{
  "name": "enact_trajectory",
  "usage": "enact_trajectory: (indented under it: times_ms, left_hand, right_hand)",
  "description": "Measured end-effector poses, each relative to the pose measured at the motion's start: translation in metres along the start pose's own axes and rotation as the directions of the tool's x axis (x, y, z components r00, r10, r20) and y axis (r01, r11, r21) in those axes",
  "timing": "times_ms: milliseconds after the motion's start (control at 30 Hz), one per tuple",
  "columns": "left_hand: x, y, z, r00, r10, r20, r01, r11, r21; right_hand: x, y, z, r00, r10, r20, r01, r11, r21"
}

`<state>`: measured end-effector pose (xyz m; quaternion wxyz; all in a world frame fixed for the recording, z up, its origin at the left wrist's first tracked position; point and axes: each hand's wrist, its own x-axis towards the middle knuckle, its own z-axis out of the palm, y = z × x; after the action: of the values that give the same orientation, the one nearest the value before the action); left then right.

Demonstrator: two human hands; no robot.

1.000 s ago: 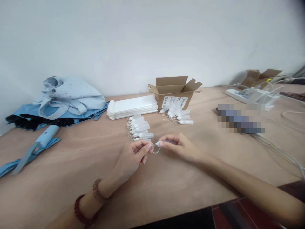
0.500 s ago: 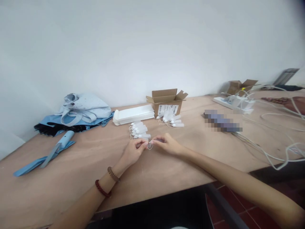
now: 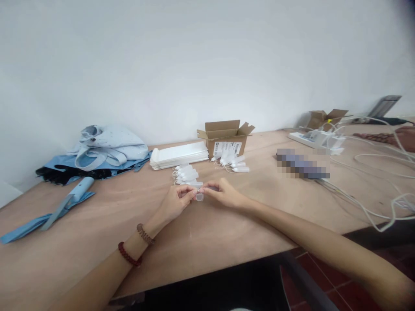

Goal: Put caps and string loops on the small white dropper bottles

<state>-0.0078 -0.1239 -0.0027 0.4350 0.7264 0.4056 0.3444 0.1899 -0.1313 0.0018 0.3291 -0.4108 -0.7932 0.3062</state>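
My left hand (image 3: 175, 202) and my right hand (image 3: 223, 194) meet fingertip to fingertip over the wooden table (image 3: 201, 242), both pinched on one small white bottle with a string loop (image 3: 199, 196). Just behind them lies a row of the same small white bottles (image 3: 186, 175). A second heap of bottles (image 3: 234, 161) lies in front of an open cardboard box (image 3: 225, 137). A stack of flat white bags (image 3: 179, 154) rests left of the box.
Pale blue clothing and a blue umbrella (image 3: 97, 149) lie at the far left, with a blue strap (image 3: 55, 211) nearer the edge. A power strip (image 3: 316, 139), another small box (image 3: 326, 117) and white cables (image 3: 366, 203) fill the right side. The table's front edge runs close below my forearms.
The view has pulled back and up, so more table edge and floor show. My hands stay together on the small bottle, and its string loop looks drawn in tighter.
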Motion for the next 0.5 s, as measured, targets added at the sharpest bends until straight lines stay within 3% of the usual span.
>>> enact_trajectory:
  times_ms: [500]
  left_hand:
    - [0.002,0.007,-0.005,1.0,0.017,-0.021,-0.019,0.996,-0.093]
  right_hand:
    - [-0.001,-0.01,-0.012,0.999,0.022,0.028,-0.023,0.999,0.036]
